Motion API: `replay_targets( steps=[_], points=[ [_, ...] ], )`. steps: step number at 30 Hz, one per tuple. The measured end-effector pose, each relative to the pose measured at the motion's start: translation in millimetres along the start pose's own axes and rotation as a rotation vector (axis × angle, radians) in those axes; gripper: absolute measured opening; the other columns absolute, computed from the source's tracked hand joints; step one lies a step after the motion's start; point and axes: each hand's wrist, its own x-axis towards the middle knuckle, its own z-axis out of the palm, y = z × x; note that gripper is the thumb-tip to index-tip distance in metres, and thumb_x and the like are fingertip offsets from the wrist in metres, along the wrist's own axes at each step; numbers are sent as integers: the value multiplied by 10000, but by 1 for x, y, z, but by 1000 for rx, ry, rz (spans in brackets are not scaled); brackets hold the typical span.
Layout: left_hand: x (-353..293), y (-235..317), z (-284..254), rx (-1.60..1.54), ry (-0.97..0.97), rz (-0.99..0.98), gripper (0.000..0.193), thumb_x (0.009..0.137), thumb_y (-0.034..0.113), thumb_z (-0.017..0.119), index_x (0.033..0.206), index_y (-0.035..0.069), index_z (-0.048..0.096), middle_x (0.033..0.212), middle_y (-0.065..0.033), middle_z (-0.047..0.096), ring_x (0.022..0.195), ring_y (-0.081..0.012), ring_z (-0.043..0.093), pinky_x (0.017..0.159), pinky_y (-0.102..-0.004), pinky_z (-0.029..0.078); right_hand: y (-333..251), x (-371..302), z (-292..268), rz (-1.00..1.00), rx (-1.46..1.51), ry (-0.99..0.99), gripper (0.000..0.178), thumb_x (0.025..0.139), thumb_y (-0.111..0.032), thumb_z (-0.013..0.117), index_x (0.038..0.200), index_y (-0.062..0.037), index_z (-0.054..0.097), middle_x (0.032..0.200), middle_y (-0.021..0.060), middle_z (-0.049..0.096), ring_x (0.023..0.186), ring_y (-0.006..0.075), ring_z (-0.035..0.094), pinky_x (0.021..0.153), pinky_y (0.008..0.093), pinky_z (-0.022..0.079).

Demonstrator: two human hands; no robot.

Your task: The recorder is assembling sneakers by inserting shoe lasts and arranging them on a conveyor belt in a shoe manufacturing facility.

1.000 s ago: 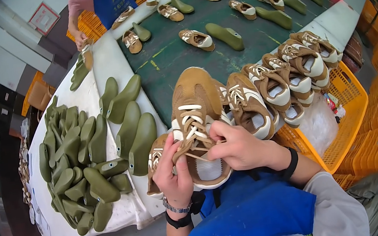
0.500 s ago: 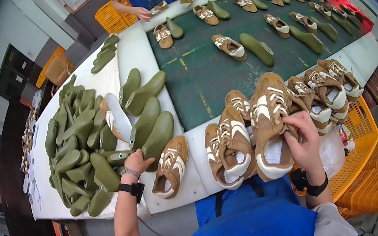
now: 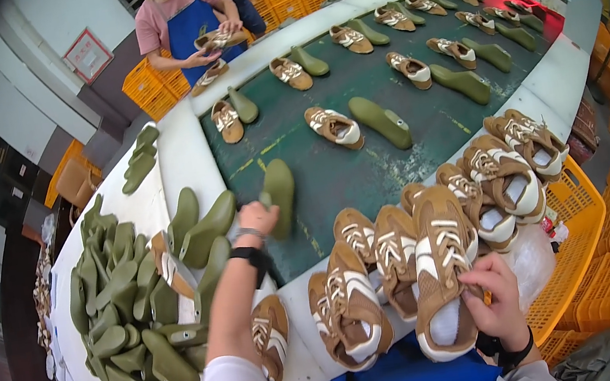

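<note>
My left hand [image 3: 259,219] grips a green shoe last [image 3: 279,188] over the near left part of the green conveyor belt [image 3: 294,172]. My right hand [image 3: 498,302] pinches the collar of a brown sneaker [image 3: 440,265] with white stripes and laces, held tilted in front of me. Beside that shoe, several similar sneakers [image 3: 349,302] stand along the near white edge. Another sneaker [image 3: 270,337] lies partly behind my left forearm. A pile of green lasts [image 3: 119,293] covers the white table on the left.
Sneakers and lasts stand in pairs on the belt, such as a sneaker [image 3: 333,128] beside a last [image 3: 380,122]. Across the belt a person [image 3: 189,22] in a blue apron handles a shoe. A yellow crate [image 3: 577,244] stands at the right.
My left hand has picked up a green last from beside the pile and carried it forward and right over the belt. My right hand keeps hold of the sneaker. The view has shifted.
</note>
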Motion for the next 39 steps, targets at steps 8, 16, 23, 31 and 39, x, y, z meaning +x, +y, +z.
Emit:
replay_targets(
  steps=[8,16,23,31,39],
  points=[
    [36,81,46,-227,-229,-143,451,771,410,574,863,-18,681,841,-214,670,848,-326,659,802,-395,522,15,18,-1,-33,-30,-22,329,669,74,628,971,-52,664,824,89,517,673,198,529,577,266,436],
    [-32,88,-37,-330,-296,286,313,850,277,596,866,-33,637,675,-118,673,667,-205,685,637,-306,539,17,28,15,-144,-8,18,300,711,84,614,979,-45,653,794,84,506,605,180,513,513,256,405],
    [-215,137,-163,-478,-87,992,578,730,298,757,1224,111,522,1296,-221,441,1139,-347,506,904,-397,459,-1,45,39,-210,-30,156,299,721,45,625,1008,-38,631,824,106,520,648,222,549,554,292,447],
    [-222,98,-153,-407,125,796,333,685,206,773,888,38,570,1222,-165,530,997,-324,588,791,-354,514,2,33,32,-238,139,88,459,724,14,676,1163,-29,549,1067,110,545,854,175,583,738,289,506],
    [-45,-19,-38,-590,225,216,352,650,167,775,927,0,638,1044,-151,619,853,-326,615,737,-363,508,244,-132,-81,319,-583,646,214,912,-152,527,1032,16,579,856,88,598,759,157,562,641,275,452]
  ],
)
